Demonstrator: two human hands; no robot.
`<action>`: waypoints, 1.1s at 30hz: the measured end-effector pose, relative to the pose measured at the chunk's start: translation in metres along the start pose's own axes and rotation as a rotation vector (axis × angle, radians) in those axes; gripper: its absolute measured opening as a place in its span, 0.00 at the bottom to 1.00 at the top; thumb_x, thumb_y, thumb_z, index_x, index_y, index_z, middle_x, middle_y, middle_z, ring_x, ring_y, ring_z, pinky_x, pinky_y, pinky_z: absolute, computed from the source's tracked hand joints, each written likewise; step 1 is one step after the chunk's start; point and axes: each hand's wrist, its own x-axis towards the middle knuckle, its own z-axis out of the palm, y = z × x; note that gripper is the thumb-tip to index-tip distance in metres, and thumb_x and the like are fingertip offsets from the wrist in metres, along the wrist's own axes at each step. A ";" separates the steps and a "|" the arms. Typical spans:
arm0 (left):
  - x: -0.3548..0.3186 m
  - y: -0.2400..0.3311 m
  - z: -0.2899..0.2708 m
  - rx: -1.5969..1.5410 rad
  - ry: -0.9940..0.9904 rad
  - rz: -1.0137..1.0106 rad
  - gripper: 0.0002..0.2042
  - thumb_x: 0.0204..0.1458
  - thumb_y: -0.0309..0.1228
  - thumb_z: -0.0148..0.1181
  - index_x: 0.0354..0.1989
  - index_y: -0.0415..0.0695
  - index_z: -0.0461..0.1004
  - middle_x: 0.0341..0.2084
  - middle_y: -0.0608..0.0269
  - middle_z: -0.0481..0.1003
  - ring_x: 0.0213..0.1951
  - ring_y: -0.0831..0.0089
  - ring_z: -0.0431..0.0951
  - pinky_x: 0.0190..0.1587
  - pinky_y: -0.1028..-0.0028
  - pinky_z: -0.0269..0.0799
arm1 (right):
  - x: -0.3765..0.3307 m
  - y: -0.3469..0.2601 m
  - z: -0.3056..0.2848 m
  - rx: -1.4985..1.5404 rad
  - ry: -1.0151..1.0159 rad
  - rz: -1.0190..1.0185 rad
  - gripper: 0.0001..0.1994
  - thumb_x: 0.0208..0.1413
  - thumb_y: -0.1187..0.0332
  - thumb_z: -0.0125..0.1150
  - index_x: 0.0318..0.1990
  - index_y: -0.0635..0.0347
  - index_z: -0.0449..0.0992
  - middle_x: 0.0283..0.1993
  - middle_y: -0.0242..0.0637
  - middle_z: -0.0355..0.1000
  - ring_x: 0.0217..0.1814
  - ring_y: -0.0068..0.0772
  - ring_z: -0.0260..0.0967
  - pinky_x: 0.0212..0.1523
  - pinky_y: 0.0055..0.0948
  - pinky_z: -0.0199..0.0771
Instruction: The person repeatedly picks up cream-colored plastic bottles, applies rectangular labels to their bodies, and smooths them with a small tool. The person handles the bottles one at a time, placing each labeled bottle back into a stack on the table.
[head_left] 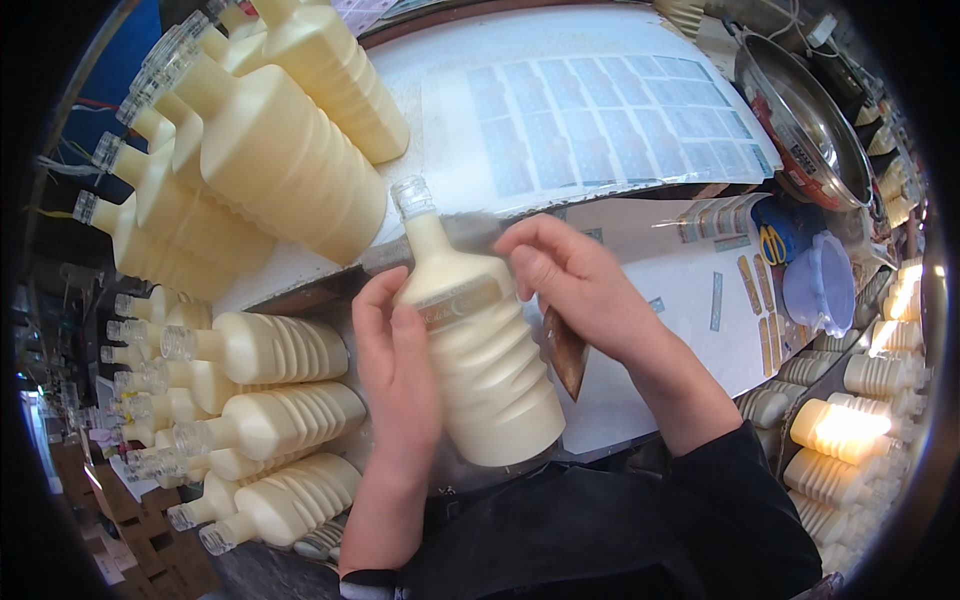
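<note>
Black sleeves (735, 500) are closest, low down. Past them, one cream bottle (495, 375) leans between the two hands, its neck pointing away and its bottom toward the person. The left hand (395, 370) is at the bottle's left side, fingers and thumb a bit apart, with the thumb by the end of a shiny strip (455, 303). The right hand (575, 280) is curled at the other side, thumb near the first finger; I cannot tell if it pinches anything. A brown tool (567, 360) pokes out under it, maybe held in the palm.

The strip runs across the bottle above the bumpy part, so the step now looks like getting it to stick flat. Next would call for a still bottle and a soft, even rub.

Pale letters and a curved mark show on the strip. A sheet (600, 120) has rows of blue boxes, too faint to read. The metal bowl (800, 100) has a red label with print.
</note>
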 end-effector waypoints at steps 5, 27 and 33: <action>0.000 0.003 0.007 -0.054 -0.011 -0.044 0.16 0.67 0.30 0.55 0.59 0.37 0.64 0.53 0.56 0.69 0.54 0.73 0.69 0.60 0.71 0.66 | -0.001 0.003 0.011 -0.062 -0.066 0.019 0.14 0.63 0.66 0.65 0.51 0.61 0.72 0.30 0.23 0.68 0.31 0.09 0.64 0.31 0.14 0.65; 0.002 -0.009 0.005 0.017 0.004 0.008 0.19 0.65 0.34 0.59 0.59 0.37 0.64 0.51 0.55 0.70 0.53 0.71 0.70 0.58 0.70 0.67 | 0.001 0.000 0.002 0.148 -0.136 0.074 0.11 0.70 0.64 0.56 0.53 0.58 0.71 0.33 0.23 0.68 0.30 0.08 0.63 0.30 0.14 0.64; 0.002 -0.009 0.007 0.029 0.008 0.016 0.19 0.66 0.35 0.58 0.59 0.37 0.64 0.51 0.56 0.71 0.52 0.71 0.70 0.58 0.70 0.67 | -0.001 0.012 0.005 0.066 -0.162 -0.023 0.13 0.71 0.63 0.56 0.55 0.59 0.69 0.35 0.22 0.69 0.34 0.08 0.64 0.33 0.13 0.64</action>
